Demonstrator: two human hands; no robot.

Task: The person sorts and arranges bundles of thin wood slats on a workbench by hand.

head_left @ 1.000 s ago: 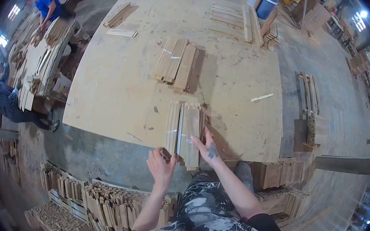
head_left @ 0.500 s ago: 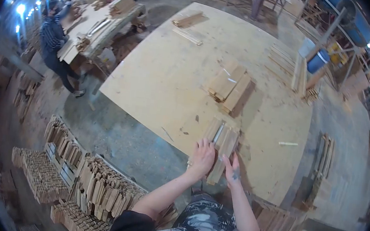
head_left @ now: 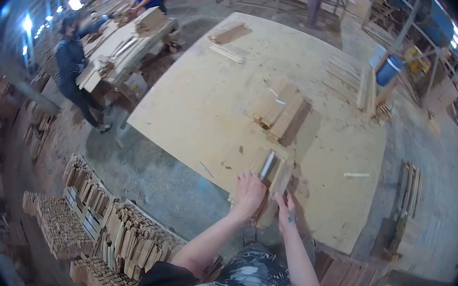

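At the near edge of a large pale board table [head_left: 188, 105], my hands are on a small group of wooden slats [head_left: 281, 176]. My left hand [head_left: 248, 194] is closed over the left slats, knuckles up. My right hand [head_left: 286, 211] grips the right slats from the side, its thumb along the near face. A pale, light-catching strip [head_left: 267, 165] shows between the two parts, but I cannot make out what it is. Just beyond lies a larger pile of slats [head_left: 280, 109]. The undersides of the held slats are hidden.
Thin strips [head_left: 227, 53] and a short pale stick [head_left: 356, 175] lie on the table. Racks of stacked slats [head_left: 135, 234] stand at lower left. Two people work at another bench [head_left: 124, 48]; a third person stands at the back. A blue bucket [head_left: 389, 70] is at right.
The held slats have parted slightly, with a wider dark gap between the left and right ones. My hands stay in nearly the same place. The view has tilted a little upward.
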